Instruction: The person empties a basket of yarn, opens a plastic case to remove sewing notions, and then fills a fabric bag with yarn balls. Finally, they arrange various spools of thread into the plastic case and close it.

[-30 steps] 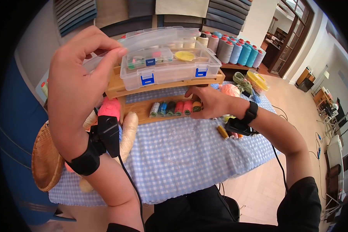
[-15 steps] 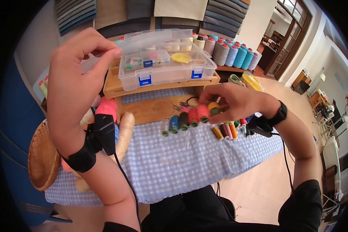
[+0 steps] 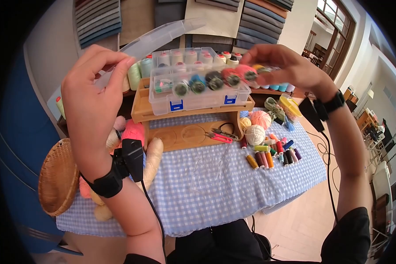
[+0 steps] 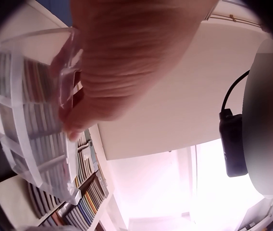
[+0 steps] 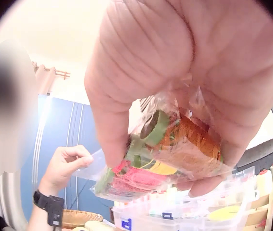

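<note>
My left hand (image 3: 94, 90) pinches the edge of the raised clear lid (image 3: 169, 35) of a plastic storage box (image 3: 200, 105). The box has blue latches and rests on a wooden stand. My right hand (image 3: 288, 66) grips one end of a clear-wrapped row of thread spools (image 3: 215, 80), white, blue, black, red and orange. The row overlaps the open box in the head view, hiding much of its inside; a small clear case (image 3: 163, 86) shows at the left. Close up in the right wrist view, thumb and fingers clasp the crinkled wrapping (image 5: 148, 180) around orange and pink spools.
Under the wooden stand (image 3: 141, 113) lie pink-handled thread snips (image 3: 221, 138). Small loose spools (image 3: 268, 160) and yarn balls (image 3: 254, 134) occupy the right of the checked cloth (image 3: 198, 189). A wicker basket (image 3: 57, 176) and more yarn (image 3: 150, 160) stand at left.
My right hand has lifted the spool pack off the stand's lower shelf and carried it up to box height, uncovering the snips. The left hand still holds the lid, now raised higher.
</note>
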`<control>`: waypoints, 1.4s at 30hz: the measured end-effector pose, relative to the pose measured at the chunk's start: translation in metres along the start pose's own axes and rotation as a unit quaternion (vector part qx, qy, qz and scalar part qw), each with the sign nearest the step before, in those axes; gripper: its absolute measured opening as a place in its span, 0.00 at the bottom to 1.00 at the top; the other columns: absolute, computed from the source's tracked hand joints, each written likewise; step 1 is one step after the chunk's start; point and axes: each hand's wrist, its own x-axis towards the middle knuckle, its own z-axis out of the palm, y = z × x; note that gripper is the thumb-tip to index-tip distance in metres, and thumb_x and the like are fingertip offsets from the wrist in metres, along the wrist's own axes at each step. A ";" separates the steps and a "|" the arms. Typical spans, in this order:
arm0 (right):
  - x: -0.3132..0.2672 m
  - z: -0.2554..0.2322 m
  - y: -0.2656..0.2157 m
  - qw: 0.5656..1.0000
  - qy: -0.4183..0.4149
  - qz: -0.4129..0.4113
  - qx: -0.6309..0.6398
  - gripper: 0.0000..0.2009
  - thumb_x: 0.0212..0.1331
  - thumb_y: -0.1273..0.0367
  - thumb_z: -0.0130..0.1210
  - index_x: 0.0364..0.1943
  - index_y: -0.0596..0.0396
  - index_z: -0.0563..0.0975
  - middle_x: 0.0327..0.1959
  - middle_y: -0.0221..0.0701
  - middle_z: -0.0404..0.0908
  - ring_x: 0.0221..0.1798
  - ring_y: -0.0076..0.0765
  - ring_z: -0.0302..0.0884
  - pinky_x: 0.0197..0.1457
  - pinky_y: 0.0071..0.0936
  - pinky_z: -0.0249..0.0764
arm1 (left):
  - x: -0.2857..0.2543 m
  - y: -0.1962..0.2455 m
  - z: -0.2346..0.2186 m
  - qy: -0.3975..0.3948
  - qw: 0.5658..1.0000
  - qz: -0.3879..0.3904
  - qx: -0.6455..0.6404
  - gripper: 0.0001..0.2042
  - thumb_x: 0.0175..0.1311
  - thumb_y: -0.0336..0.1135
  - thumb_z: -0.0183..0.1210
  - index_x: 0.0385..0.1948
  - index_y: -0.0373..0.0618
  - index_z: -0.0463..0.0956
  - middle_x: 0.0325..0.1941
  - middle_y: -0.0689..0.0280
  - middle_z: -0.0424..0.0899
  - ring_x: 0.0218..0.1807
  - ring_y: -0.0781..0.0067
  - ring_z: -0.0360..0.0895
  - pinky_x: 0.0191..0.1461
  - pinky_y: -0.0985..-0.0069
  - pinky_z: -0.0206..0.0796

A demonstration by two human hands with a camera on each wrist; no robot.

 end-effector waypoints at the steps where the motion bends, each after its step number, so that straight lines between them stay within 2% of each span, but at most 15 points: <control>1: 0.007 0.002 -0.002 1.000 0.008 0.006 -0.007 0.21 0.60 0.66 0.66 0.56 0.56 0.77 0.49 0.29 0.82 0.53 0.26 0.79 0.62 0.26 0.74 | 0.001 0.000 -0.002 0.013 0.999 0.031 0.031 0.04 0.61 0.24 0.66 0.32 0.33 0.81 0.31 0.64 0.83 0.34 0.72 0.78 0.40 0.76 0.69; 5: 0.048 0.008 0.020 0.998 0.045 -0.013 -0.034 0.20 0.61 0.66 0.65 0.56 0.56 0.78 0.50 0.28 0.82 0.53 0.24 0.77 0.60 0.23 0.72 | 0.001 0.001 -0.001 0.027 0.999 0.032 0.020 0.04 0.60 0.24 0.66 0.32 0.33 0.82 0.31 0.64 0.82 0.34 0.72 0.78 0.40 0.76 0.69; 7: 0.065 0.014 0.025 0.998 0.030 -0.007 -0.046 0.21 0.59 0.66 0.68 0.56 0.57 0.78 0.51 0.27 0.81 0.53 0.23 0.77 0.60 0.23 0.71 | 0.000 0.002 0.001 0.020 0.999 -0.024 -0.031 0.04 0.60 0.24 0.66 0.32 0.33 0.82 0.31 0.64 0.82 0.33 0.72 0.78 0.41 0.76 0.69; 11: 0.086 0.029 0.032 0.999 0.003 0.002 -0.039 0.23 0.55 0.68 0.71 0.55 0.60 0.77 0.51 0.29 0.82 0.53 0.24 0.77 0.60 0.24 0.71 | 0.002 0.002 0.002 0.015 0.999 0.025 0.019 0.04 0.60 0.24 0.67 0.32 0.33 0.82 0.30 0.64 0.82 0.32 0.71 0.77 0.41 0.76 0.69; 21: 0.080 0.022 0.040 0.996 0.005 0.024 -0.085 0.21 0.59 0.67 0.68 0.55 0.61 0.79 0.55 0.34 0.84 0.59 0.30 0.81 0.65 0.29 0.75 | 0.001 0.001 0.008 -0.002 1.000 -0.011 -0.029 0.04 0.60 0.23 0.66 0.32 0.32 0.81 0.30 0.63 0.83 0.34 0.71 0.79 0.42 0.76 0.70; 24: 0.072 0.018 0.044 0.989 -0.002 -0.005 -0.148 0.16 0.61 0.67 0.67 0.50 0.60 0.82 0.51 0.33 0.85 0.57 0.30 0.81 0.63 0.29 0.76 | 0.001 0.003 0.009 -0.008 1.000 -0.005 -0.021 0.04 0.59 0.23 0.67 0.32 0.32 0.81 0.30 0.63 0.82 0.34 0.71 0.79 0.42 0.76 0.70; 26: 0.063 0.019 0.038 0.965 0.046 -0.086 -0.244 0.12 0.61 0.68 0.66 0.45 0.60 0.84 0.42 0.31 0.87 0.48 0.28 0.83 0.54 0.27 0.78 | 0.001 0.004 0.010 -0.012 1.000 0.003 -0.014 0.04 0.59 0.23 0.67 0.32 0.32 0.81 0.30 0.63 0.82 0.34 0.71 0.79 0.42 0.76 0.70; 30: 0.026 0.026 0.022 0.971 0.086 -0.056 -0.217 0.09 0.61 0.69 0.65 0.41 0.59 0.85 0.33 0.30 0.86 0.38 0.25 0.83 0.44 0.24 0.78 | 0.001 0.004 0.012 -0.021 0.999 0.030 0.001 0.05 0.59 0.23 0.67 0.31 0.32 0.80 0.30 0.63 0.82 0.34 0.71 0.78 0.42 0.76 0.70; 32: 0.002 0.038 0.022 0.999 -0.035 -0.039 0.001 0.07 0.60 0.67 0.63 0.34 0.58 0.85 0.27 0.28 0.86 0.28 0.22 0.80 0.36 0.25 0.77 | 0.001 0.003 0.013 -0.024 0.999 0.030 -0.006 0.05 0.59 0.23 0.67 0.31 0.32 0.80 0.30 0.63 0.81 0.34 0.71 0.78 0.42 0.76 0.70; 34: -0.012 0.057 0.014 0.986 -0.154 0.011 -0.061 0.07 0.58 0.68 0.63 0.32 0.59 0.84 0.24 0.30 0.83 0.28 0.24 0.79 0.36 0.24 0.76 | 0.000 0.002 0.014 -0.029 0.999 0.009 -0.023 0.05 0.59 0.24 0.67 0.32 0.32 0.80 0.30 0.63 0.82 0.34 0.71 0.78 0.41 0.75 0.69; 36: -0.018 0.088 0.036 0.957 -0.213 0.062 -0.186 0.07 0.60 0.68 0.62 0.35 0.59 0.83 0.31 0.33 0.86 0.36 0.33 0.85 0.40 0.30 0.79 | 0.000 0.001 0.015 -0.029 0.999 0.008 -0.021 0.05 0.59 0.24 0.67 0.32 0.32 0.80 0.30 0.63 0.82 0.34 0.71 0.79 0.41 0.75 0.69; 38: -0.028 0.125 0.085 0.930 -0.126 0.037 -0.345 0.11 0.57 0.66 0.63 0.39 0.58 0.81 0.34 0.39 0.86 0.41 0.45 0.86 0.44 0.39 0.80 | 0.000 0.001 0.015 -0.028 0.999 0.009 -0.019 0.05 0.59 0.24 0.67 0.32 0.32 0.80 0.30 0.63 0.82 0.34 0.71 0.79 0.41 0.75 0.69; 39: -0.025 0.140 0.085 0.913 -0.111 0.098 -0.380 0.15 0.54 0.64 0.66 0.42 0.58 0.80 0.38 0.43 0.84 0.45 0.53 0.84 0.47 0.45 0.80 | 0.000 0.002 0.014 -0.029 0.999 0.020 -0.007 0.05 0.59 0.24 0.67 0.32 0.32 0.80 0.30 0.63 0.82 0.34 0.70 0.79 0.41 0.75 0.69; 40: -0.021 0.150 0.093 0.913 -0.109 0.099 -0.380 0.15 0.54 0.64 0.66 0.42 0.58 0.80 0.38 0.43 0.84 0.45 0.53 0.84 0.47 0.45 0.80 | 0.000 0.003 0.014 -0.029 0.999 0.031 0.004 0.05 0.59 0.24 0.67 0.32 0.32 0.80 0.30 0.63 0.82 0.34 0.70 0.79 0.41 0.75 0.69; 42: -0.011 0.166 0.115 0.925 0.015 0.094 -0.368 0.17 0.54 0.63 0.66 0.43 0.59 0.79 0.41 0.46 0.82 0.46 0.55 0.83 0.48 0.46 0.80 | 0.000 0.005 0.015 -0.031 0.999 0.035 0.005 0.05 0.59 0.24 0.67 0.32 0.32 0.80 0.30 0.63 0.81 0.34 0.70 0.79 0.41 0.75 0.69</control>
